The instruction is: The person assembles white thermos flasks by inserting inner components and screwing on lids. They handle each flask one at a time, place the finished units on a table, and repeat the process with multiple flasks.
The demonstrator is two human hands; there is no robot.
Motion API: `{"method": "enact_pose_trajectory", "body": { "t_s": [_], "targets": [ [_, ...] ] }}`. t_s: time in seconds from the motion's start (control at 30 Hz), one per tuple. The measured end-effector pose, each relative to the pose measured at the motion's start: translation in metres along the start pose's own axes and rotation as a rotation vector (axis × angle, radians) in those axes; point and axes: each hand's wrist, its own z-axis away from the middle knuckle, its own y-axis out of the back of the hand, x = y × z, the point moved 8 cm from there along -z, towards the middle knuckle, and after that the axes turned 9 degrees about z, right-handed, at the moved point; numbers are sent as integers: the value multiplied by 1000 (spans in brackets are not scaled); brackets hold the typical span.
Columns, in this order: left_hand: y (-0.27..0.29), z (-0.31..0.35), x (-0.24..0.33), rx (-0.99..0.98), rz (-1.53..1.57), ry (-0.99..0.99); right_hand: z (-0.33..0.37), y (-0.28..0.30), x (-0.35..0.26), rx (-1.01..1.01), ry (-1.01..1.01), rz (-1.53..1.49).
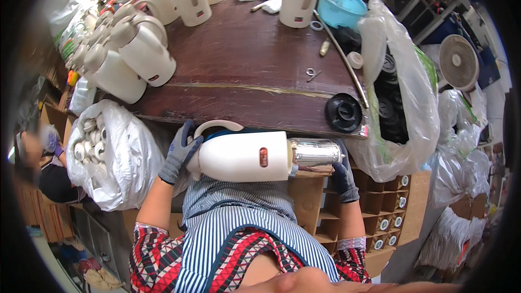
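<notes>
A brown tabletop (239,49) is flanked by cream jugs (145,54) at ten o'clock and a blue basin (337,19) at one; a fan (458,64) is seen at two, a divided carton (415,202) at four. Centrally, before the table edge, a white jug (241,157) is clasped at its nine-o'clock end by the left hand's (182,154) curled fingers; its protruding silver liner (315,153) is gripped at three by the right hand's (343,178).

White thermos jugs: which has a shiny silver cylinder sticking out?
The white jug, held sideways between grey-gloved left hand and right hand, its silver cylinder protruding; the jugs standing on the brown table show none.
</notes>
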Motion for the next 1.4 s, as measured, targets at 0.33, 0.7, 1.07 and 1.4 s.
{"method": "enact_pose_trajectory", "body": {
  "t_s": [0.33,0.7,1.07,1.4],
  "targets": [
    [-23,26,77,-164,910,157,-2,-104,11,-332,11,21],
    [-45,26,87,-128,534,95,10,-103,26,-287,-80,58],
    [-57,25,82,-141,714,271,22,-98,26,-345,-8,144],
    [-62,26,92,-179,672,244,25,-96,32,-447,-138,147]
  ]
}}
